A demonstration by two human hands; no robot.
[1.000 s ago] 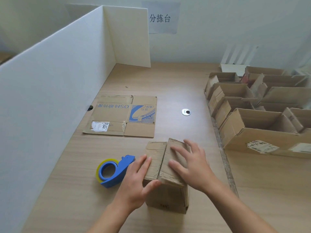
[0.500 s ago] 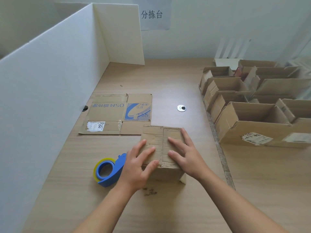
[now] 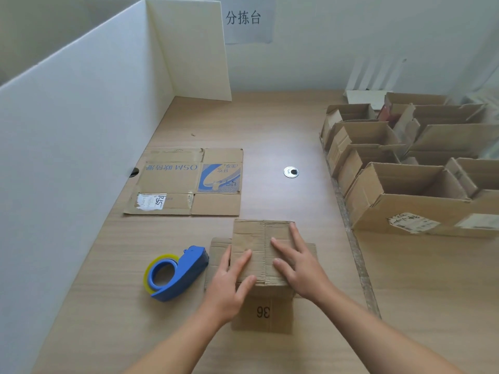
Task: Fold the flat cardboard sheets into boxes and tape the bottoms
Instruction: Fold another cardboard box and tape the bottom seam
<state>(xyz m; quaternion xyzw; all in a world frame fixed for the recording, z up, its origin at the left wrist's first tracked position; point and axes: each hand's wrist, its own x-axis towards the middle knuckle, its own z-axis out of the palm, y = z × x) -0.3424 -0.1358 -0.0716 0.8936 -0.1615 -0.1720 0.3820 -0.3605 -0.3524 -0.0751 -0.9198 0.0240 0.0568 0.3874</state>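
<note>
Since half a second ago the box [image 3: 259,233] sits lower on the table [image 3: 283,130], and its under flaps now spread out, one marked 36. The left hand [image 3: 229,284] and right hand [image 3: 299,268] press flat on its closed flaps, fingers straight. The tape dispenser [image 3: 178,273] lies at its 9 o'clock.

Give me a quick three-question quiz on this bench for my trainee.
1. True or false: the left hand and right hand both press flat on the flaps of the small brown cardboard box.
2. The blue plastic tape dispenser lies: A) left of the box, B) right of it, C) on it.
3. Fill in: the number on the box's near flap is ___.
Key: 1 true; 2 A; 3 36.
</note>
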